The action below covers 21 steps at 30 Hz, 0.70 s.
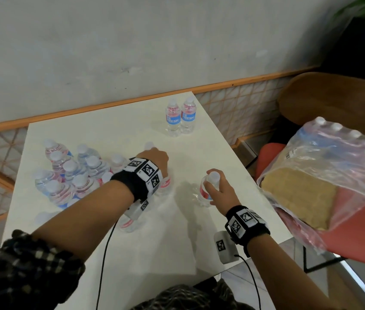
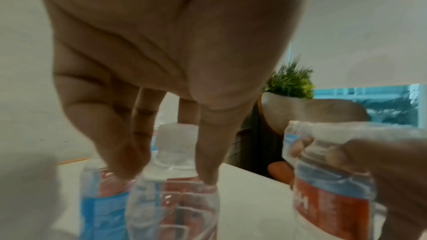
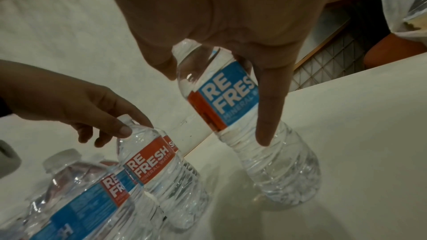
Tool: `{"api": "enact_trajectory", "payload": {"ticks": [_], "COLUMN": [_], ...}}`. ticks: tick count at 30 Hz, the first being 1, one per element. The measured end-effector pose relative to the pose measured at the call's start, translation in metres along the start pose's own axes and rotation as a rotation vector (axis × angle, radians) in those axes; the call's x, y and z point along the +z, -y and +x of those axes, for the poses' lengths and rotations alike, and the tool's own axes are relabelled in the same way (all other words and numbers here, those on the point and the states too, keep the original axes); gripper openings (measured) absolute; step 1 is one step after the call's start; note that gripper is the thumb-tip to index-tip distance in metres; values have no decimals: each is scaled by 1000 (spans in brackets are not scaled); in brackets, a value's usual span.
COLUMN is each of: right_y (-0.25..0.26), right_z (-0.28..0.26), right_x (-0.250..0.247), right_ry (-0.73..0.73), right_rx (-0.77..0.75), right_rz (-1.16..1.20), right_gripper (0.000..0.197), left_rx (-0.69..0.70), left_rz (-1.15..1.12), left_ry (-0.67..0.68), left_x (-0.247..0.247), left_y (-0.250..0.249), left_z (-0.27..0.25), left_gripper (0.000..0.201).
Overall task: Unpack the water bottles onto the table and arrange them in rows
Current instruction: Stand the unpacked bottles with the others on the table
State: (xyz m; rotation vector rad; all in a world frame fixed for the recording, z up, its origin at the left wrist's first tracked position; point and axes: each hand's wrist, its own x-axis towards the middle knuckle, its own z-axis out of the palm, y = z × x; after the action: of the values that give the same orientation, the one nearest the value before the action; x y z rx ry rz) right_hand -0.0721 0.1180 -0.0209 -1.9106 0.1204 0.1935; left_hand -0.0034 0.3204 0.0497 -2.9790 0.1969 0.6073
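On the white table (image 1: 145, 253) my right hand (image 1: 216, 186) grips the top of a clear water bottle (image 1: 205, 194) with a blue and red label. That bottle (image 3: 277, 167) stands on its base, one finger (image 3: 268, 116) running down its side. To its left my left hand (image 1: 154, 156) reaches down over another bottle (image 1: 165, 186). Thumb and forefinger pinch this bottle (image 3: 159, 161) at the neck, and its cap (image 2: 175, 134) shows between the fingers (image 2: 120, 156). Several bottles (image 1: 72, 175) stand bunched at the table's left. Two bottles (image 1: 180, 117) stand side by side at the far edge.
A torn plastic pack (image 1: 333, 153) holding more bottles, with cardboard at its base, rests on a red chair (image 1: 360, 231) right of the table. A brown chair (image 1: 333, 97) stands behind it. One bottle (image 1: 129, 224) is under my left forearm. The wall runs along the table's far side.
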Motion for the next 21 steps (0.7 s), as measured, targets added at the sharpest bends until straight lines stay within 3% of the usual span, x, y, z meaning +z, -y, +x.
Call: {"api": "enact_trajectory", "payload": {"ticks": [4,12,17,21], "right_y": [1,3,9,14], "right_z": [0,2,2,1], "right_x": [1,7,19,30], "right_ry": [15,47,104,185], "right_rx": [-6,-2,-17,11], "right_rz": [2,27,41,56], "right_gripper": [34,23,25,27], "left_rx": [-21,-126,-196,-151], "left_rz": [-96,-97,-52,-62], "left_ry": [-31,-121,-115,-115], "left_x": [-4,4,-1,-19], "left_y": [9,46,57,57], "left_z": [4,3,-2,1], "left_gripper": [36,24,34,39]}}
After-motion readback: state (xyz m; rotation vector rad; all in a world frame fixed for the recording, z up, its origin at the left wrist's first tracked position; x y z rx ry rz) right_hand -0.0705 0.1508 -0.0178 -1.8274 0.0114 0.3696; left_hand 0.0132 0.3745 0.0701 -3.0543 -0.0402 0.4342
